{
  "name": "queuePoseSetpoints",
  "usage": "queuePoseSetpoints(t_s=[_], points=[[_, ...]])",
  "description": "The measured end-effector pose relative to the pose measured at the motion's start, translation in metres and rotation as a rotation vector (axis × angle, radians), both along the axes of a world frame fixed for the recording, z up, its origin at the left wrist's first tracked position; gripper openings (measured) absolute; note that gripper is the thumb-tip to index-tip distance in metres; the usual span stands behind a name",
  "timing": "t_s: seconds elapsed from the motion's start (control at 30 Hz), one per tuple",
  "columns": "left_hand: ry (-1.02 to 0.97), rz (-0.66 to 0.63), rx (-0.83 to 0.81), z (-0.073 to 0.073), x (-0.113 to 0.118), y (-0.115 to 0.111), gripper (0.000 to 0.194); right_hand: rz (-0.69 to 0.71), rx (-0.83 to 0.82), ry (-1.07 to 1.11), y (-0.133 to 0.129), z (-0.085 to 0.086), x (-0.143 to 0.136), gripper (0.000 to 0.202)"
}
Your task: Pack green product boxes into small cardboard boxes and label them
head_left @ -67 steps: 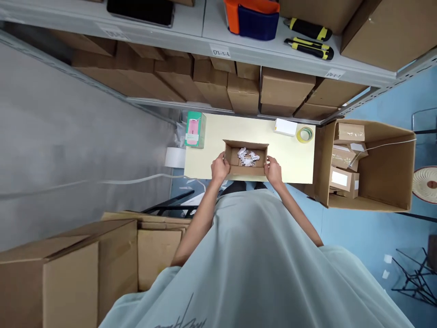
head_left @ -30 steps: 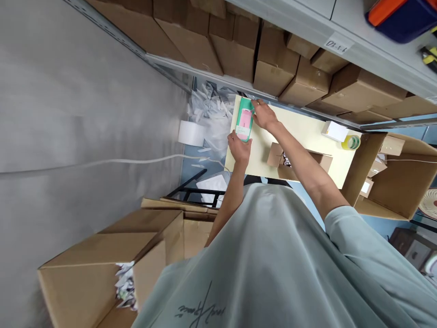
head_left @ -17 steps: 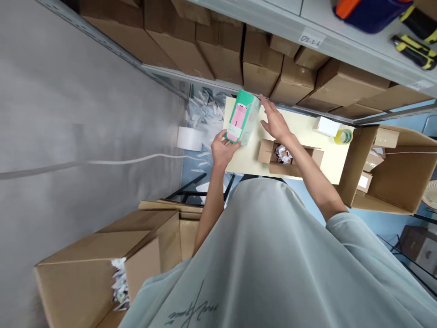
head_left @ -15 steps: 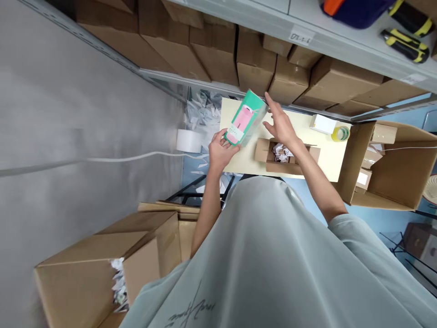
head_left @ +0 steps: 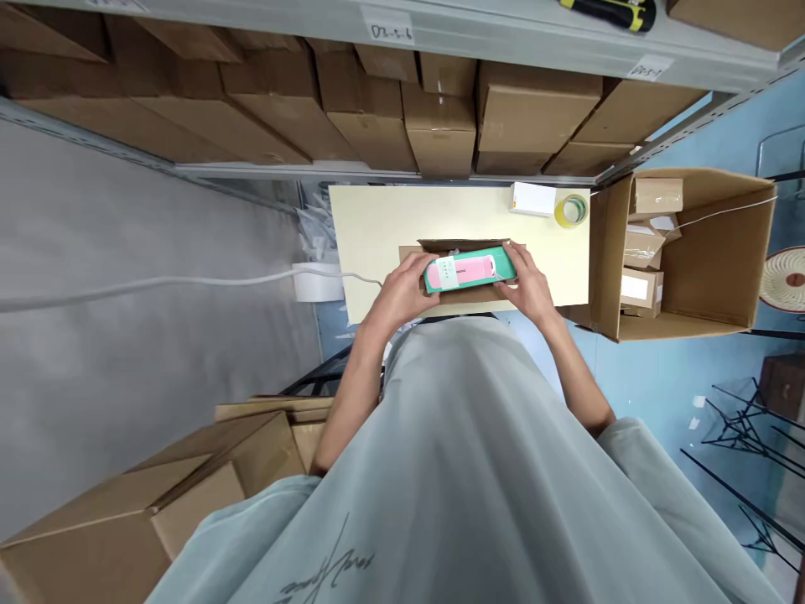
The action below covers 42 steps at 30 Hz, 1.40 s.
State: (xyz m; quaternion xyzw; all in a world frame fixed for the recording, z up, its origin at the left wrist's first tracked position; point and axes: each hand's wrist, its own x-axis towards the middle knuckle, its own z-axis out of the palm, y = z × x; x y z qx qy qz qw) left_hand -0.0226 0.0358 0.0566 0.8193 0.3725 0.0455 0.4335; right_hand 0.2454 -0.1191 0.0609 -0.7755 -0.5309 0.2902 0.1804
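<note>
Both my hands grip a green product box [head_left: 470,269] with a pink bottle-like picture on its top face. My left hand [head_left: 402,293] has its fingers and thumb around the left end. At the right end, my right hand [head_left: 528,284] pinches the box between thumb and fingers. The green box lies level over the opening of a small brown carton [head_left: 464,296]; how deep it sits in there I cannot tell. One carton flap stands up behind it, and the carton's contents are mostly covered.
On the cream tabletop [head_left: 371,220] are a white box [head_left: 532,199] and a roll of yellow tape [head_left: 571,210] at the back right. A large open carton [head_left: 704,310] with small parcels stands to the right. Shelved boxes [head_left: 440,134] line the back. A white roll [head_left: 318,283] is left.
The green box has gone from tilted, above the table's left part, to level over the small carton. My right hand has closed on its right end. The camera view has turned.
</note>
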Motion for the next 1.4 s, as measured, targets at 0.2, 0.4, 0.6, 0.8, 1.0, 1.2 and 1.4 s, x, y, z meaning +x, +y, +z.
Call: queuePoseSetpoints(t_s=[0.2, 0.4, 0.6, 0.8, 1.0, 1.2, 1.4], points=[[0.137, 0.015, -0.007, -0.039, 0.017, 0.003, 0.082, 0.028, -0.143, -0.008, 0.017, -0.046, 0.001, 0.082], [0.146, -0.021, 0.071, -0.069, 0.026, 0.002, 0.087, 0.073, -0.141, -0.076, 0.026, -0.069, 0.004, 0.076], [0.111, 0.026, 0.088, -0.076, 0.029, -0.003, 0.08, 0.161, -0.127, -0.12, 0.02, -0.074, 0.01, 0.063], [0.114, 0.254, 0.111, -0.068, 0.008, -0.009, 0.068, 0.008, -0.087, -0.123, 0.004, -0.059, 0.017, 0.06], [0.278, 0.509, -0.034, -0.085, 0.002, -0.014, 0.066, -0.09, -0.242, -0.134, 0.004, -0.063, 0.015, 0.056], [0.249, 0.51, -0.143, -0.099, -0.004, -0.018, 0.068, -0.228, -0.313, -0.05, 0.001, -0.08, 0.007, 0.066], [0.21, 0.488, -0.233, -0.104, -0.012, -0.022, 0.071, -0.301, -0.317, 0.034, -0.001, -0.083, -0.002, 0.061]])
